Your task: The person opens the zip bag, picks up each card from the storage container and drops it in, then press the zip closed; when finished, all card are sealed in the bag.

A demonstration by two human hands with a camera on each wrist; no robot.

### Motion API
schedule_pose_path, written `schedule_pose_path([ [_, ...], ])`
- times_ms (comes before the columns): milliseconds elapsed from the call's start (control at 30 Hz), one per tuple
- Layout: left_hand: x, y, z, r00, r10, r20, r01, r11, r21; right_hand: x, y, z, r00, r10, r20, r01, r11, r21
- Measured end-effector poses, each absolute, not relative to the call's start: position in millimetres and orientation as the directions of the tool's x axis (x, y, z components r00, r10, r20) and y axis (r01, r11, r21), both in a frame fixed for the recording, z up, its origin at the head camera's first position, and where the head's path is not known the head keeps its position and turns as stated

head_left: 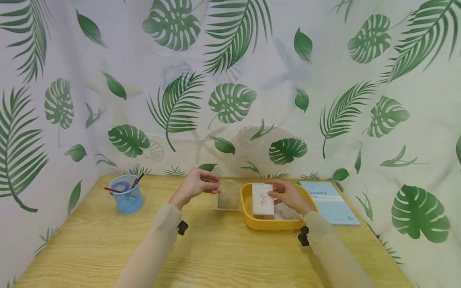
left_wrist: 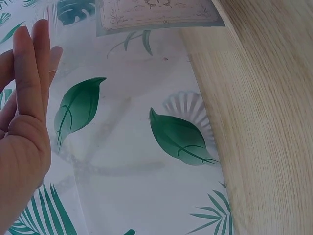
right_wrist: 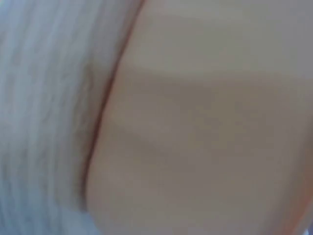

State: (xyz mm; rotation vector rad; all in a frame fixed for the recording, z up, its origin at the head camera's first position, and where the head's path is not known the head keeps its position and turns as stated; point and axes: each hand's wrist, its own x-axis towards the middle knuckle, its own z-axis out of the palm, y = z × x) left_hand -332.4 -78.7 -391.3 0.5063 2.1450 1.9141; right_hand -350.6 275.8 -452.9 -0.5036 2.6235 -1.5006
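My left hand (head_left: 201, 185) is raised over the back of the table, its fingertips together at the edge of a see-through bag (head_left: 228, 200). The bag has a thin looped handle and a patterned panel; in the left wrist view that pinkish printed panel (left_wrist: 159, 13) shows along the top, and the left fingers (left_wrist: 29, 73) are at the left. With thumb and fingers, my right hand (head_left: 288, 195) grips a white box (head_left: 263, 200) with a small dark drawing on it, tilted over the yellow basket (head_left: 273, 225). Only blurred skin and sleeve fill the right wrist view.
Inside the basket lies something whitish (head_left: 286, 212). A pale blue book (head_left: 329, 204) lies to the basket's right. At the left stands a blue mesh pen cup (head_left: 129, 200) with pens and a roll of tape. A leaf-patterned curtain (head_left: 230, 132) hangs behind the table.
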Motion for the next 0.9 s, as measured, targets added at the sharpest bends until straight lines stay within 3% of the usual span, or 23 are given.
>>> schedule_pose_path([
  [633, -335.3, -81.6, -390.1, -0.913, 0.405, 0.053, 0.098, 0.09, 0.991, -351.5, 241.9, -410.3, -0.916, -0.2, 0.348, -0.385, 0.19, -0.903],
  [900, -335.2, -82.8, -391.0, -0.912, 0.406, 0.05, 0.091, 0.083, 0.992, -345.9, 226.0, -395.9, -0.902, -0.174, 0.394, -0.42, 0.151, -0.895],
])
